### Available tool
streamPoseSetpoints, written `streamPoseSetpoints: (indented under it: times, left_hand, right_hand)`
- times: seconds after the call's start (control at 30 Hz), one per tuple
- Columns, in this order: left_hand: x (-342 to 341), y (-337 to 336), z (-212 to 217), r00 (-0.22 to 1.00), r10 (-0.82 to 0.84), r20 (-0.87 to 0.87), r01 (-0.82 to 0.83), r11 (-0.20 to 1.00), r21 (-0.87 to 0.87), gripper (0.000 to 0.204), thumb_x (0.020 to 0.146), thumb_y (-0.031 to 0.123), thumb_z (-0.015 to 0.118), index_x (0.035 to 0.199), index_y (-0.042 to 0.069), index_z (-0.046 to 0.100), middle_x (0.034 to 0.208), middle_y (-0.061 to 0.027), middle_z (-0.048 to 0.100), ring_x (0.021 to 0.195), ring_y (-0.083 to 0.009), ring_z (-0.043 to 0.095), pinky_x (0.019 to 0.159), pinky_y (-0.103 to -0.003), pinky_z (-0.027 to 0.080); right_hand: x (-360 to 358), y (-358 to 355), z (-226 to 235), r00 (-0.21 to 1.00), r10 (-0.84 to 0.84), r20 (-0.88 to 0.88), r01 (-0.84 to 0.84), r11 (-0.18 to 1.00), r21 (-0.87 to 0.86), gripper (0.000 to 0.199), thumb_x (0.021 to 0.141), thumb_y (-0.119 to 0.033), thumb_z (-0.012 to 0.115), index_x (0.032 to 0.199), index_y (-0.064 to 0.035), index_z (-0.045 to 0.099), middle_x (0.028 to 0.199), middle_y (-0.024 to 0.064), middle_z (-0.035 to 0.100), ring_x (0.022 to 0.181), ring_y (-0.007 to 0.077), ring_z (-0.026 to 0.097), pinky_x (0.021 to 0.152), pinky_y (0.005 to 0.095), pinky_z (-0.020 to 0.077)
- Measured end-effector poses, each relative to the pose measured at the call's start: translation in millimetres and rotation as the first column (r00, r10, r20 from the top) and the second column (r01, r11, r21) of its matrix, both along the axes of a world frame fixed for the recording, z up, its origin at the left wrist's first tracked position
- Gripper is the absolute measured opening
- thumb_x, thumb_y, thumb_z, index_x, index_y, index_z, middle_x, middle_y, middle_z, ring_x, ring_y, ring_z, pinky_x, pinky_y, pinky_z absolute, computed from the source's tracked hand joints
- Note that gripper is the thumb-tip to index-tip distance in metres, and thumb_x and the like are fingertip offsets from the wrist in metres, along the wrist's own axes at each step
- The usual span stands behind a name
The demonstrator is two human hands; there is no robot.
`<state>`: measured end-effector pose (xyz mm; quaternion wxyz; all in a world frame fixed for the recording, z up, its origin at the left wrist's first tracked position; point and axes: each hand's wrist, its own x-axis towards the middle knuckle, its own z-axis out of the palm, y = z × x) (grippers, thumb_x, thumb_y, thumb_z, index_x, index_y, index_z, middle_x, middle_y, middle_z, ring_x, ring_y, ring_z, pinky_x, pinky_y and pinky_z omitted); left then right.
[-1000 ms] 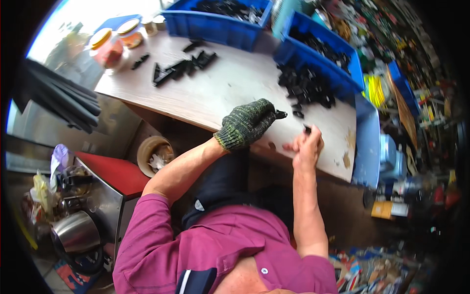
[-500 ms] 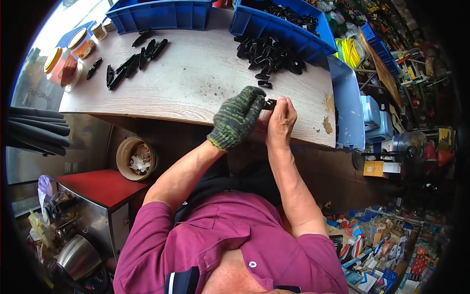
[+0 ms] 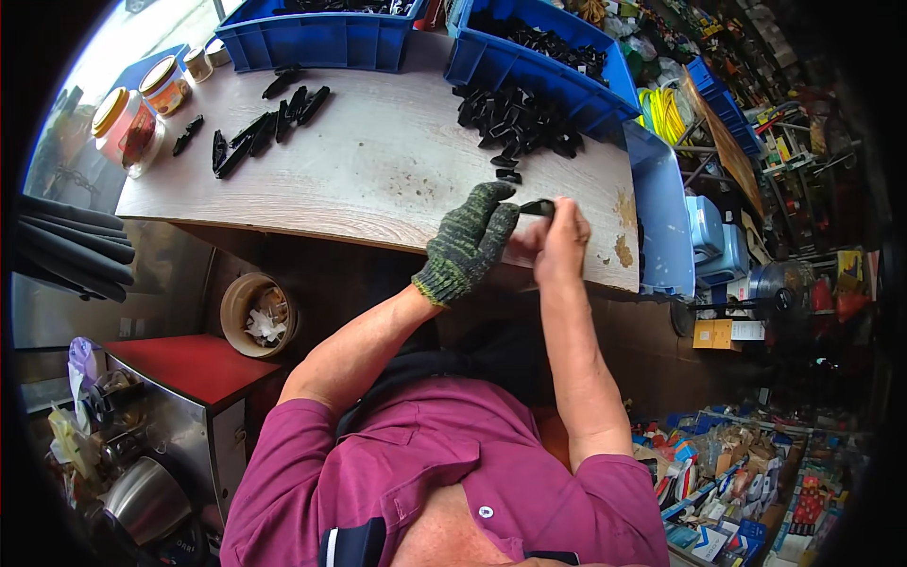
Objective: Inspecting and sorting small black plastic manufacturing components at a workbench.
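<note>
My left hand (image 3: 470,241), in a green knitted glove, and my bare right hand (image 3: 559,243) meet at the near edge of the wooden table (image 3: 378,170). Together they grip a small black plastic part (image 3: 537,207) between the fingertips. Just beyond them lies a heap of the same black parts (image 3: 515,128). A row of longer black pieces (image 3: 269,128) lies further left on the table.
Two blue bins (image 3: 316,38) (image 3: 543,57) stand at the table's far edge, another blue tray (image 3: 661,217) at its right end. Jars (image 3: 132,128) sit at the left. A round bin (image 3: 257,314) and red-topped metal stand (image 3: 194,364) are below left.
Both hands have come together from apart and now hold one black part between them. The view has shifted, bringing the table edge and hands closer to the middle.
</note>
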<state>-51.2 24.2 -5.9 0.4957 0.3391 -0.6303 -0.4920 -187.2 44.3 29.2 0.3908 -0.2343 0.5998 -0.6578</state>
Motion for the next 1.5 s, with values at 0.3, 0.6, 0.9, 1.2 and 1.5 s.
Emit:
streamPoseSetpoints:
  times: [0.3,0.6,0.9,1.2,1.5]
  left_hand:
    - [13,5,-8,0.999,-0.008,-0.052,0.005,0.999,-0.050,0.027,0.099,0.012,0.062,0.124,0.003,0.062,0.092,-0.0056,0.070,0.080,-0.0094,0.063,0.072,-0.027,0.052]
    - [13,10,-4,0.996,0.073,0.042,-0.067,0.988,-0.136,0.031,0.094,0.012,0.067,0.123,0.000,0.064,0.111,-0.0172,0.070,0.103,-0.0253,0.069,0.089,-0.035,0.053]
    - [14,10,-4,0.989,0.113,0.095,-0.092,0.974,-0.207,0.029,0.092,0.017,0.069,0.118,0.003,0.066,0.107,-0.0181,0.071,0.095,-0.0336,0.070,0.082,-0.040,0.055]
    - [18,-16,14,0.896,0.265,0.356,-0.136,0.928,-0.347,0.041,0.087,0.031,0.068,0.117,0.004,0.062,0.095,-0.0189,0.068,0.084,-0.0364,0.067,0.072,-0.047,0.054]
    - [13,-17,5,0.857,0.267,0.441,-0.117,0.934,-0.338,0.019,0.088,0.026,0.062,0.098,0.010,0.061,0.082,-0.0145,0.067,0.076,-0.0364,0.067,0.064,-0.049,0.053]
  right_hand:
    - [-90,-12,13,0.906,-0.413,-0.098,0.413,0.911,-0.019,0.028,0.089,-0.026,0.070,0.105,-0.0073,0.058,0.051,0.0010,0.037,0.046,0.0161,0.048,0.052,0.0467,0.0612]
    - [-22,-46,12,0.885,0.327,-0.332,-0.189,0.903,0.386,0.042,0.079,-0.020,0.082,0.114,-0.0060,0.062,0.056,-0.0011,0.050,0.037,0.0077,0.043,0.040,0.0299,0.0509]
    - [-5,-59,7,0.579,0.424,-0.696,-0.069,0.876,0.477,0.032,0.079,-0.029,0.080,0.097,-0.0042,0.070,0.086,0.0097,0.069,0.051,0.0192,0.060,0.037,0.0316,0.0499]
    - [-5,-30,-11,0.955,0.260,-0.142,-0.248,0.964,0.095,0.030,0.090,-0.031,0.075,0.091,-0.0033,0.063,0.058,-0.0055,0.048,0.044,0.0067,0.041,0.044,0.0229,0.0367]
    - [13,-19,-19,0.931,0.268,-0.247,-0.269,0.963,0.029,0.026,0.095,-0.031,0.069,0.081,-0.0110,0.063,0.055,-0.0088,0.041,0.044,0.0022,0.030,0.041,0.0239,0.0207]
